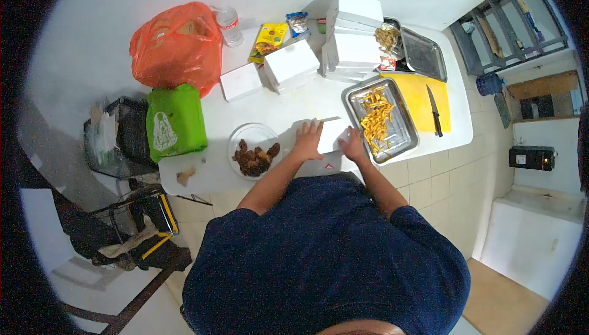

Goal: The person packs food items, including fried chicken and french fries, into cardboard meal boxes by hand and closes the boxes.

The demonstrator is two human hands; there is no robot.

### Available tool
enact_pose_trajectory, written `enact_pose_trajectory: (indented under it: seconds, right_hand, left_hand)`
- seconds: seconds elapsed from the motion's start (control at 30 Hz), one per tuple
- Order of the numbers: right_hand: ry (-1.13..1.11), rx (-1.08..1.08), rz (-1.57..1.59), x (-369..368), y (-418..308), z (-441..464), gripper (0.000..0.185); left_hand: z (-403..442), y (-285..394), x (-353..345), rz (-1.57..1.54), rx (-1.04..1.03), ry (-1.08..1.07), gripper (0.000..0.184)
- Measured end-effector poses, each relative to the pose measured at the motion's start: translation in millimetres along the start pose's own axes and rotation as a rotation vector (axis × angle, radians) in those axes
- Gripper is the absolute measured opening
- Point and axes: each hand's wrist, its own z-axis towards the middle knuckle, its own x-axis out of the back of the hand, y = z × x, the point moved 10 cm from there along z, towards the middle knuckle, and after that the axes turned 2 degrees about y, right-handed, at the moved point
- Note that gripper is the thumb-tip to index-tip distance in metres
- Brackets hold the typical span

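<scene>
A small white cardboard box [332, 135] lies on the table near its front edge, between my two hands. My left hand [308, 142] is on its left end, fingers reaching over the far side and thumb at the near side. At the right end, my right hand [352, 145] grips the box with bent fingers. Just right of that hand stands a metal tray [402, 140] of fries [377, 120]. To the left, a white plate [250, 131] carries dark brown pieces of fried food [254, 161].
Stacked white boxes [353, 50] stand at the back, beside a metal tray lid [424, 56]. A knife [435, 111] lies on the yellow cutting board [414, 89]. Red [178, 46] and green bags [178, 120], a water bottle [229, 26] and a yellow packet [268, 42] are further left.
</scene>
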Motion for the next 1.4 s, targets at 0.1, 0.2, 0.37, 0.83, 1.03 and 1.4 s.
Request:
enact_pose_trajectory:
  seconds: [0.1,0.2,0.37,0.83,1.03,1.4]
  right_hand:
    - [-0.054,-0.167,0.174,-2.1,11.4,-13.8,0.073]
    - [-0.139,-0.285,0.269,-24.7,33.5,-23.2,0.065]
    - [-0.171,-0.597,1.045,-104.8,85.1,-33.9,0.051]
    - [-0.193,-0.683,1.204,-162.0,106.7,-27.6,0.070]
    - [-0.175,-0.812,1.324,-102.8,69.6,-40.9,0.061]
    - [-0.446,-0.984,1.494,-112.9,56.1,-43.6,0.032]
  left_hand:
    - [10.4,-2.5,-10.6,-0.043,0.048,0.003,0.124]
    - [13.2,-0.7,-17.3,0.015,0.013,0.080,0.123]
    - [15.1,10.0,-21.3,-0.052,0.097,0.059,0.124]
    - [11.4,19.3,-35.0,-0.060,0.300,0.044,0.128]
    - [10.0,17.6,-45.4,-0.049,0.314,0.130,0.131]
    - [12.3,17.1,-54.6,-0.118,0.406,0.155,0.128]
